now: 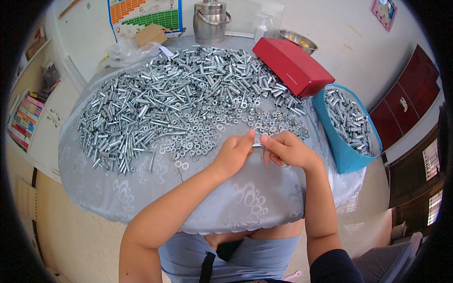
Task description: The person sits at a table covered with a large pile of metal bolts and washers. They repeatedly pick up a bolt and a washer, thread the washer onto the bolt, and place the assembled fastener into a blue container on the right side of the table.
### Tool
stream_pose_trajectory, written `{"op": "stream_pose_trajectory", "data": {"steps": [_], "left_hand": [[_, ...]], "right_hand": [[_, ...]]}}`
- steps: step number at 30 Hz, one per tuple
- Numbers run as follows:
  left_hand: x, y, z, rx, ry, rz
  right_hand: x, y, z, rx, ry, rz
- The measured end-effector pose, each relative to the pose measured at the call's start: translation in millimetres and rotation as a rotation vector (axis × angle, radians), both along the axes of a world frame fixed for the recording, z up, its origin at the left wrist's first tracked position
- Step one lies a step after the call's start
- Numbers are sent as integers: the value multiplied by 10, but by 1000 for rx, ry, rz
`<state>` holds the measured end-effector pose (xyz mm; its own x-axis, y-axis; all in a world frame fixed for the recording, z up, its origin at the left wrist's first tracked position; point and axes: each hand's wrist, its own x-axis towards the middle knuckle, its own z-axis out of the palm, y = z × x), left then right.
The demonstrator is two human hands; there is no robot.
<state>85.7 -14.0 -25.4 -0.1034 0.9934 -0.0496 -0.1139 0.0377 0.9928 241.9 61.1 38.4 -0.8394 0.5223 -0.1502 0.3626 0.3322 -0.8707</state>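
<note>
Close to the front of the table, my left hand (238, 152) and my right hand (286, 149) meet with their fingertips closed. A short silvery metal bolt (257, 145) bridges the gap between them, pinched at both ends; my fingers cover most of it. Just beyond my hands lie many loose washers and nuts (198, 139). Behind and to the left of these spreads a large heap of shiny bolts and metal sleeves (155, 99). At the right, a blue fabric bin (351, 163) is filled with similar metal pieces.
A red box (295, 66) lies at the heap's right edge. Behind stand a metal canister (210, 26), a spray bottle (261, 29) and a steel bowl (302, 40). Clear plastic bags (130, 54) sit at the back left. A patterned silvery cloth (245, 200) covers the table.
</note>
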Motion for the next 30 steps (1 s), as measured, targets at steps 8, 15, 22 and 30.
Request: {"op": "stream_pose_trajectory", "data": {"steps": [8, 15, 22, 30], "left_hand": [[7, -10, 16, 4, 19, 6], [14, 1, -6, 35, 85, 41], [-2, 2, -26, 37, 35, 21], [-33, 13, 9, -93, -79, -22]], "right_hand": [[-12, 29, -69, 9, 7, -37], [-8, 50, -84, -4, 35, 28], [-33, 7, -82, 188, 180, -21], [-17, 38, -136, 183, 172, -8]]}}
